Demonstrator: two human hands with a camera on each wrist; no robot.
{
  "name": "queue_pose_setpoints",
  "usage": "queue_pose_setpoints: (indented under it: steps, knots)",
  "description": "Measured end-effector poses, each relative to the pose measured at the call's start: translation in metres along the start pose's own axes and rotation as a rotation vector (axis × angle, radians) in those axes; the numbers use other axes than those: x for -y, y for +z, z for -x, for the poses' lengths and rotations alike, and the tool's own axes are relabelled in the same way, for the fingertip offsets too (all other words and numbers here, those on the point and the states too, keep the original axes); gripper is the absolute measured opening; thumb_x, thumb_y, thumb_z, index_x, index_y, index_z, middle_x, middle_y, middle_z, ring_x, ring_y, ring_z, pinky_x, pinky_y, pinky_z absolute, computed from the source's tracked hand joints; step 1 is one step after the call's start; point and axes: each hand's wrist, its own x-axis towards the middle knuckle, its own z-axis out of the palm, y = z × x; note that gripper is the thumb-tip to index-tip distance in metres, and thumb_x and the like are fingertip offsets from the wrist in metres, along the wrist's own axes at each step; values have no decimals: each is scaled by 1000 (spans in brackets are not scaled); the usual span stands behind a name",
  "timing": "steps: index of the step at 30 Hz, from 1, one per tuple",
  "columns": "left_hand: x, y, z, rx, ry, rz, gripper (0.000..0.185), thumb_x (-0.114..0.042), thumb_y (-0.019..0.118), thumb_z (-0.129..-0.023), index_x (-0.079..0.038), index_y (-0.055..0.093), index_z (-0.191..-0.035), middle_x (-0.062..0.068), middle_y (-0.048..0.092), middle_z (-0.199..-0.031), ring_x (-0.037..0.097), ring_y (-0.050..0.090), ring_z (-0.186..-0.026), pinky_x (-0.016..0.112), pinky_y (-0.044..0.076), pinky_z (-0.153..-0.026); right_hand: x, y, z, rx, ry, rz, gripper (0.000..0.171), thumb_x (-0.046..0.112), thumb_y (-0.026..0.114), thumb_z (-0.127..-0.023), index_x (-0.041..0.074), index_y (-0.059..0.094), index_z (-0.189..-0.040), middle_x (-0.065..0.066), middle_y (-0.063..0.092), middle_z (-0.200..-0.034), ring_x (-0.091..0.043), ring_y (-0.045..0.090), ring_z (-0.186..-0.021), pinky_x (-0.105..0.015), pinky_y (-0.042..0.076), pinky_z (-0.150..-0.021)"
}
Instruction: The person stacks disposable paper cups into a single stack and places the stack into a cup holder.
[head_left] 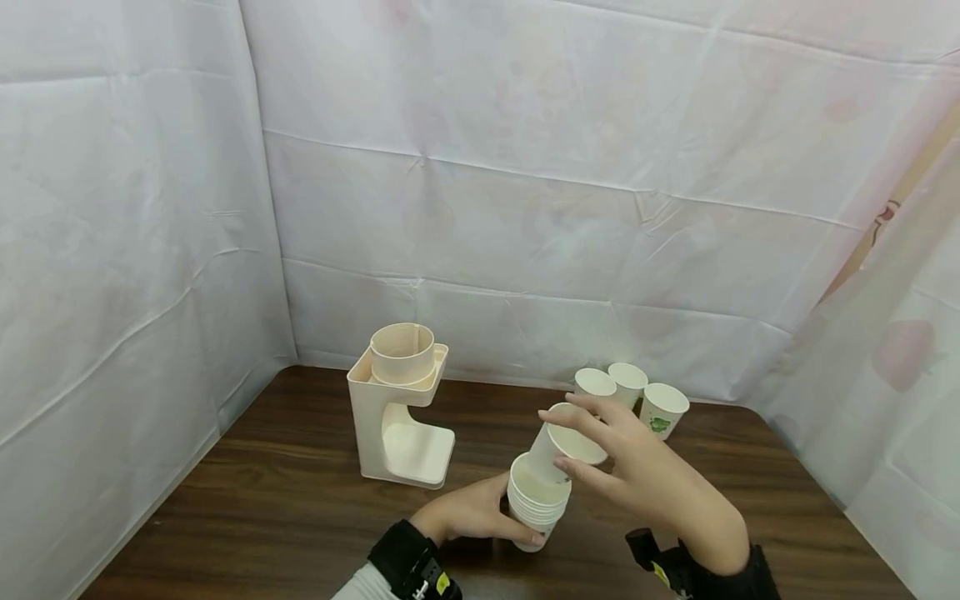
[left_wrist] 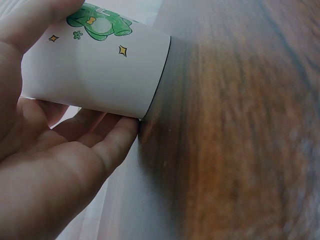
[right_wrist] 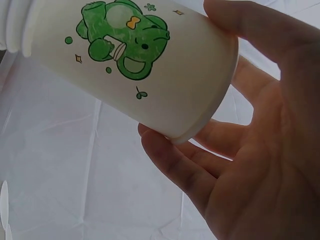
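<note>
A stack of several white paper cups [head_left: 536, 507] stands on the dark wooden table [head_left: 300, 508]. My left hand [head_left: 472, 512] grips the stack low on its side; the left wrist view shows the bottom cup [left_wrist: 100, 70] with a green cartoon print resting on the table, my fingers [left_wrist: 100, 145] curled round it. My right hand [head_left: 630, 467] holds a single tilted cup [head_left: 561, 454] by its rim, its base inside the top of the stack. The same green-printed cup [right_wrist: 145, 65] shows in the right wrist view, held between thumb and fingers [right_wrist: 180, 165].
A cream cup dispenser [head_left: 401, 408] with a round holder on top stands at the back left. Three loose paper cups [head_left: 630, 392] stand at the back right near the white cloth wall. The table's left front part is bare wood.
</note>
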Motion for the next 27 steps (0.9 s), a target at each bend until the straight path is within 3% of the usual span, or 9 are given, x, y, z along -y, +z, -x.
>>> queue_pose_setpoints:
  steps: [6, 13, 27]
  knots:
    - [1, -1, 0, 5, 9, -4, 64, -18, 81, -85, -26, 47, -138, -9, 62, -123, 10, 57, -116, 33, 36, -104, 3, 7, 0, 68, 33, -20, 53, 24, 76, -91, 31, 56, -140, -4, 51, -139, -30, 46, -133, -50, 50, -91]
    - [1, 0, -1, -7, 11, -20, 62, -18, 81, -84, -25, 49, -136, -9, 63, -121, 9, 58, -114, 31, 38, -102, 2, 17, -1, 126, 54, -33, 51, 25, 77, -90, 32, 58, -138, -6, 53, -137, -29, 51, -128, -48, 50, -91]
    - [-1, 0, 1, -11, -33, -15, 66, -18, 81, -85, -27, 45, -140, -9, 62, -121, 9, 58, -113, 33, 40, -100, 0, 30, -2, 220, 60, -82, 41, 31, 69, -97, 29, 59, -136, -9, 55, -134, -30, 53, -124, -46, 51, -90]
